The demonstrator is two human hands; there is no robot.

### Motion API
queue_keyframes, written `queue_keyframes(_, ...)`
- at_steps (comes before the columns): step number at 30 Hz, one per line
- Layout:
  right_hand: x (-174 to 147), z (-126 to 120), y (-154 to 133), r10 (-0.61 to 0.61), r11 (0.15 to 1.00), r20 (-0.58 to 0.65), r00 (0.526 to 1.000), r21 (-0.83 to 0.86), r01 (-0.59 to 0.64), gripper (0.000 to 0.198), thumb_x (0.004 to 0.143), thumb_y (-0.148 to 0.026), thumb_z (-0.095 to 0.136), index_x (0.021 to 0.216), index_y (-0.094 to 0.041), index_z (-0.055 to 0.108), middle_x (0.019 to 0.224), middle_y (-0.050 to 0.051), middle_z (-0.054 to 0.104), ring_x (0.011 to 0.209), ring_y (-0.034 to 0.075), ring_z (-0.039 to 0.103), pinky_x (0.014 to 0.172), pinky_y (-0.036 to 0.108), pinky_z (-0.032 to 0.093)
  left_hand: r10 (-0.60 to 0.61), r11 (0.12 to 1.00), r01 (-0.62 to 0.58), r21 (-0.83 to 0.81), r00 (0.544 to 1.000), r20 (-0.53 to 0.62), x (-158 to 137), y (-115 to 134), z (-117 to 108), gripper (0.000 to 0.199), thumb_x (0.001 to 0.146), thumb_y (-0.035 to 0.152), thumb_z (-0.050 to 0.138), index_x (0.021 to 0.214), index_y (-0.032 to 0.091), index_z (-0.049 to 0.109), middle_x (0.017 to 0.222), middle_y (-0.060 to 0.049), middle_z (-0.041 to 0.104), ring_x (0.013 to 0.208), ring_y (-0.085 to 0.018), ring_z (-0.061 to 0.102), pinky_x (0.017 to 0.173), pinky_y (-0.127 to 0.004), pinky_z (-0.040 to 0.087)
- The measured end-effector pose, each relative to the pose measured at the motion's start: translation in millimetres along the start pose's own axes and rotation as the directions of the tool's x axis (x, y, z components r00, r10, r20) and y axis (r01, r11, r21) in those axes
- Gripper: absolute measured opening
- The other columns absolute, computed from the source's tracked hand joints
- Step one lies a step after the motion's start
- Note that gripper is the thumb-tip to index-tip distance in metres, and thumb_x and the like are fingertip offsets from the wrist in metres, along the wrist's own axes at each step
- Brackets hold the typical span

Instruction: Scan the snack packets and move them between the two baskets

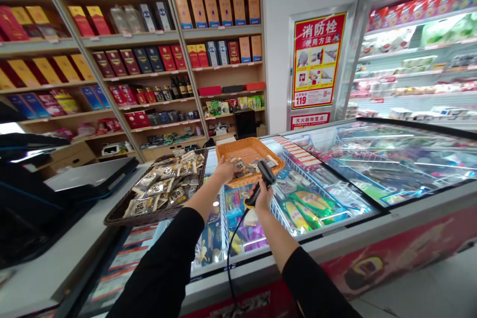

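Note:
My left hand (225, 171) is at the left side of an orange woven basket (242, 148), its fingers closed on a small snack packet (239, 164) with dark print. A few more packets (255, 165) lie in the front part of that basket. In my right hand (264, 198) is a black handheld barcode scanner (266, 173), held by its grip with the head raised over the basket's front right rim. The scanner's cord (230, 253) hangs down toward me. Left of the basket, a dark brown woven tray (122, 219) holds many similar packets (160, 187).
Both baskets rest on the glass top of a chest freezer (298, 194) full of packaged goods. A counter with a grey flat device (93, 171) stands at left. Behind are shelves of boxes (145, 62), a red fire-hydrant sign (318, 59) and a lit chiller (417, 64).

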State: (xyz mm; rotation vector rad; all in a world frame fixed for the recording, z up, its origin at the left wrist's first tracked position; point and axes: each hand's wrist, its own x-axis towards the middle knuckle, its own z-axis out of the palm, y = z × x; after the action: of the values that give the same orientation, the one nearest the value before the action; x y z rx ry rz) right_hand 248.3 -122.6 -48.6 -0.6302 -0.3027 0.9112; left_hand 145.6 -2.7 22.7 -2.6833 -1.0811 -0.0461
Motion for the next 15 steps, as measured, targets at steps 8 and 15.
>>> queue_keyframes(8, -18.9, -0.4, 9.6, 0.148, 0.987, 0.346, 0.927, -0.117, -0.114, 0.038, 0.064, -0.047, 0.072, 0.079, -0.021, 0.049, 0.048, -0.007, 0.052, 0.032, 0.010, 0.044, 0.031, 0.021, 0.033, -0.265, 0.964, 0.248, -0.096, 0.929, -0.259, -110.5, -47.3, -24.1, 0.047, 0.085, 0.012, 0.040, 0.126, 0.023, 0.061, 0.139, -0.006, 0.051, 0.128, -0.023, 0.046, 0.108, -0.038, 0.036)
queue_keyframes(15, -36.9, 12.2, 34.4, 0.363, 0.930, 0.487, 0.794, -0.247, -0.274, 0.039, 0.061, -0.047, 0.074, 0.078, -0.021, 0.050, 0.048, -0.006, 0.052, 0.033, 0.010, 0.043, 0.032, 0.022, 0.034, -0.638, 0.764, 0.596, -0.247, 0.755, -0.152, -218.1, -120.4, -8.8, 0.047, 0.080, 0.045, 0.061, 0.120, 0.020, 0.064, 0.123, -0.011, 0.062, 0.111, -0.027, 0.059, 0.097, -0.035, 0.045)
